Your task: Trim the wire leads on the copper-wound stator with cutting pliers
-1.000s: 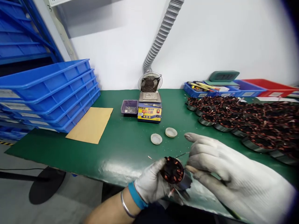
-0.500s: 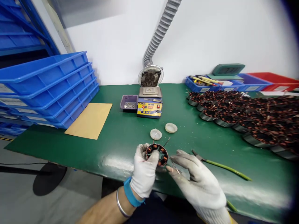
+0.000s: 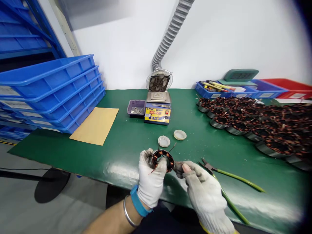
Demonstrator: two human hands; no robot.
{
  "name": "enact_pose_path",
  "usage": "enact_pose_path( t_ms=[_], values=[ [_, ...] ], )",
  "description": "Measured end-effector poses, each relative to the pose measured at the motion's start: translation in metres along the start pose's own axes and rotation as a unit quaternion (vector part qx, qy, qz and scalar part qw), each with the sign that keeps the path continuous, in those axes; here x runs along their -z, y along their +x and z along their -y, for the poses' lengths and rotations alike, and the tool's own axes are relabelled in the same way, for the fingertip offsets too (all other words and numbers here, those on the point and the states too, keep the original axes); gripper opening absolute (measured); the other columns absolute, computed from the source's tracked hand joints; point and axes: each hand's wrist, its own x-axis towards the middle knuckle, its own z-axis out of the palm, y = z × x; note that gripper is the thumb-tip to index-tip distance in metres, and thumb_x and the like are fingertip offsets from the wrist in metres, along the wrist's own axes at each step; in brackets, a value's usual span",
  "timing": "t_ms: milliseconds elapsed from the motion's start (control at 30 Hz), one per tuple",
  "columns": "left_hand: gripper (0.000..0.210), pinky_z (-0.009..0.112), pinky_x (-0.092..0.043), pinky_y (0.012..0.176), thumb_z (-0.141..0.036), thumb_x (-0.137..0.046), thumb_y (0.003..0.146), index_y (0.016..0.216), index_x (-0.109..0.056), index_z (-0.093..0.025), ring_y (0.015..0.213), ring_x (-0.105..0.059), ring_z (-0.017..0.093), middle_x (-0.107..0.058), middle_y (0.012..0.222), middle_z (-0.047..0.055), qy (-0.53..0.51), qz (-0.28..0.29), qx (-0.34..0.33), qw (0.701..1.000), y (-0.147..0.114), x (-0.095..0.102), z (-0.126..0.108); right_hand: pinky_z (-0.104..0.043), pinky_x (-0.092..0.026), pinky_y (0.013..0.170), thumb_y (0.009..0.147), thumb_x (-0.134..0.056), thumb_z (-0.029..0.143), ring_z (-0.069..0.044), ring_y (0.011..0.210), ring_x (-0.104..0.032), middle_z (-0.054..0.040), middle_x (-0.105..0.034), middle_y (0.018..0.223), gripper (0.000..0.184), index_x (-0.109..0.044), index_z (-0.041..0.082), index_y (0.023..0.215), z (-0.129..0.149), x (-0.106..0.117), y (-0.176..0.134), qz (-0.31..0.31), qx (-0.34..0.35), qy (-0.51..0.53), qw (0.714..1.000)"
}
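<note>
The little yellow and blue machine [image 3: 157, 114] has red glowing numbers on its front. They are too blurry to read.

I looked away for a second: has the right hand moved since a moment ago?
Yes. The right hand has drawn in leftward, away from the green-handled pliers on the mat, and its fingers now touch the copper-wound ring.

Soldering station [image 3: 157, 112] display digits unreadably small
</note>
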Motion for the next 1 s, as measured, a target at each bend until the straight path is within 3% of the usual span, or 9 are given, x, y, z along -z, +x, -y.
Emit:
enact_pose_path(
  t_ms=[167, 367, 467, 567, 667, 733, 800, 933, 1000],
  values=[
    [0.052, 0.031, -0.047, 0.092, -0.050, -0.067, 0.082, 0.106, -0.041, -0.013, 0.090, -0.053, 0.012, -0.050, 0.102, 0.006, -0.013, 0.000, 0.070, 0.997, -0.001, 0.002, 0.000, -0.014, -0.049, 0.066, 0.092, -0.055, 0.023, -0.008, 0.075, -0.059, -0.0030, -0.062, 0.087, 0.009, -0.062, 0.017, 0.096, 0.005, 0.010, 0.009, 0.014, 0.191, -0.081, 0.978],
    [0.059, 0.036, -0.048, 0.094, -0.057, -0.069, 0.076, 0.102, -0.041, -0.012, 0.081, -0.055, 0.012, -0.052, 0.098, 0.005, -0.019, -0.008, 0.105, 0.994, 0.002, 0.006, -0.006, -0.029, -0.051, 0.080, 0.088, -0.054, 0.006, -0.017, 0.095, -0.058, -0.0120, -0.060, 0.100, 0.023, -0.053, 0.009, 0.111, 0.010, 0.031, 0.031, 0.084, 0.482, -0.284, 0.825],
    [0.061, 0.037, -0.047, 0.095, -0.060, -0.070, 0.074, 0.101, -0.042, -0.012, 0.078, -0.056, 0.012, -0.053, 0.096, 0.005, -0.024, -0.005, 0.130, 0.991, 0.001, 0.007, -0.007, -0.033, -0.053, 0.076, 0.089, -0.053, 0.008, -0.020, 0.093, -0.060, -0.0129, -0.061, 0.099, 0.022, -0.053, 0.009, 0.111, 0.014, 0.034, 0.036, 0.090, 0.510, -0.305, 0.799],
    [0.061, 0.036, -0.046, 0.094, -0.060, -0.069, 0.075, 0.102, -0.042, -0.012, 0.082, -0.056, 0.013, -0.054, 0.099, 0.007, -0.032, 0.001, 0.133, 0.991, 0.000, 0.007, -0.006, -0.022, -0.053, 0.069, 0.091, -0.054, 0.015, -0.012, 0.079, -0.063, -0.0052, -0.065, 0.090, 0.011, -0.059, 0.015, 0.100, 0.016, 0.029, 0.031, 0.081, 0.403, -0.258, 0.874],
    [0.054, 0.030, -0.048, 0.087, -0.053, -0.069, 0.078, 0.100, -0.043, -0.012, 0.084, -0.054, 0.013, -0.052, 0.097, 0.006, -0.025, -0.010, 0.099, 0.995, 0.000, 0.006, -0.005, -0.016, -0.046, 0.050, 0.093, -0.054, 0.035, -0.009, 0.056, -0.057, -0.0030, -0.062, 0.068, 0.024, -0.065, 0.015, 0.084, 0.013, 0.019, 0.020, 0.094, 0.144, -0.131, 0.976],
    [0.048, 0.025, -0.048, 0.083, -0.047, -0.069, 0.081, 0.101, -0.043, -0.011, 0.086, -0.052, 0.012, -0.051, 0.097, 0.006, -0.014, -0.019, 0.067, 0.997, 0.000, 0.005, -0.005, -0.018, -0.039, 0.043, 0.085, -0.061, 0.052, -0.010, 0.049, -0.049, -0.0061, -0.056, 0.060, 0.042, -0.063, 0.011, 0.075, 0.009, 0.013, 0.014, 0.129, -0.056, 0.034, 0.990],
    [0.044, 0.022, -0.046, 0.084, -0.041, -0.068, 0.083, 0.102, -0.042, -0.011, 0.088, -0.052, 0.011, -0.051, 0.099, 0.006, -0.005, -0.021, 0.043, 0.999, -0.001, 0.005, -0.006, -0.021, -0.039, 0.046, 0.074, -0.069, 0.060, -0.011, 0.052, -0.047, -0.0061, -0.051, 0.060, 0.051, -0.058, 0.011, 0.070, 0.005, 0.009, 0.010, 0.151, -0.187, 0.178, 0.954],
    [0.041, 0.021, -0.046, 0.087, -0.039, -0.067, 0.085, 0.103, -0.041, -0.013, 0.089, -0.052, 0.009, -0.050, 0.101, 0.005, -0.009, -0.016, 0.022, 1.000, -0.003, 0.006, -0.005, -0.023, -0.040, 0.049, 0.070, -0.072, 0.060, -0.012, 0.054, -0.047, -0.0070, -0.052, 0.063, 0.051, -0.060, 0.011, 0.073, 0.002, 0.007, 0.011, 0.128, -0.205, 0.202, 0.949],
    [0.047, 0.023, -0.046, 0.090, -0.043, -0.070, 0.082, 0.105, -0.041, -0.014, 0.093, -0.053, 0.010, -0.050, 0.104, 0.005, -0.026, 0.000, 0.034, 0.999, -0.005, 0.010, -0.006, -0.022, -0.041, 0.047, 0.078, -0.066, 0.056, -0.013, 0.054, -0.050, -0.0080, -0.057, 0.065, 0.044, -0.064, 0.012, 0.078, 0.008, 0.011, 0.015, 0.116, -0.129, 0.110, 0.979]
  ],
)
